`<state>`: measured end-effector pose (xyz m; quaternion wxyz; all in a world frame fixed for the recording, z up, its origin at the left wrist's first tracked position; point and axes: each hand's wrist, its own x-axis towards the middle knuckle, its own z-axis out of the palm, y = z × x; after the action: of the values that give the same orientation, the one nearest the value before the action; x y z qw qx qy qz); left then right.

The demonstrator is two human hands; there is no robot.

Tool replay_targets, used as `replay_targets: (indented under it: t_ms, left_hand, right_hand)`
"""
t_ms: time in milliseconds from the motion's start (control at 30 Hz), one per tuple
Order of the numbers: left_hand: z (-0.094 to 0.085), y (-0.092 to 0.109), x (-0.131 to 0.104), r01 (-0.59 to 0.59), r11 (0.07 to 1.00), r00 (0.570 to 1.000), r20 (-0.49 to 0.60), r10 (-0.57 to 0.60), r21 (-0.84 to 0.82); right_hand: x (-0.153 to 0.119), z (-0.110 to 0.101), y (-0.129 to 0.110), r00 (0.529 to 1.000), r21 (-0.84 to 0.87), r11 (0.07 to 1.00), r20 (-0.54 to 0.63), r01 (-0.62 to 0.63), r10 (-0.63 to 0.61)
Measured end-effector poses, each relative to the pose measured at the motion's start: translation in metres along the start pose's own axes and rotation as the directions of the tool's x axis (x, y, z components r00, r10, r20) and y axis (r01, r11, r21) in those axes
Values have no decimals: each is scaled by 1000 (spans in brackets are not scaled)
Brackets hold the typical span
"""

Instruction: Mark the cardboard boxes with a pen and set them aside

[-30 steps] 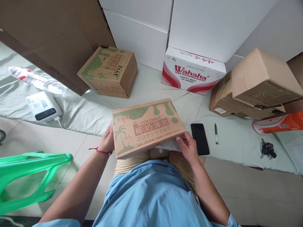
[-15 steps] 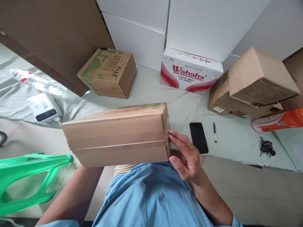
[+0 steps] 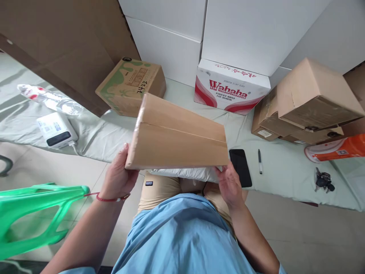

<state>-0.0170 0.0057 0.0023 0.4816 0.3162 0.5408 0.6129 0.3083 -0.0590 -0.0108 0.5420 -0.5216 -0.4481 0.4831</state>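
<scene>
Boxes stacked against the wall ahead, pale sheet below; the box [image 3: 178, 137] sits tilted between my hands over my lap; left fingers [image 3: 121, 167] and right fingers [image 3: 225, 177] clasp its near corners only; I reckon it could slip, hitting the phone [image 3: 240, 167] beside my right fingers.

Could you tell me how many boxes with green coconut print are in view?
1 shows its print: the coconut box on the sheet beside the brown board. The plain-faced box, held between left hand and right hand, may hide print.
</scene>
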Motion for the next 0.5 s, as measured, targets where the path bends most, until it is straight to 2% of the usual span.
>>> replay_targets:
  t_ms: [67, 133, 233, 300, 367, 433, 500]
  left_hand:
    - [10, 22, -5, 16, 999, 1000, -14, -16, -28]
    - [18, 43, -12, -76, 997, 997, 5, 76, -8]
    - [28, 64, -24, -250, 966, 968, -6, 251, 68]
    - [33, 70, -31, -326, 941, 943, -39, 330, 95]
    - [36, 70, -36, -347, 933, 936, -35, 352, 95]
    - [37, 66, -40, -355, 930, 934, 4, 356, 99]
    - [38, 58, -44, -422, 897, 906, 72, 416, 129]
  right_hand:
    - [7, 5, 11, 997, 88, 994, -22, -69, 71]
    - [15, 10, 20, 988, 164, 977, -46, -138, 148]
    - [26, 17, 27, 963, 281, 928, -41, -245, 267]
    - [29, 20, 30, 949, 289, 908, 2, -303, 315]
    - [28, 21, 31, 937, 216, 913, 49, -347, 345]
    - [22, 19, 31, 924, 139, 913, 74, -383, 376]
    - [15, 12, 28, 908, 28, 909, 85, -415, 411]
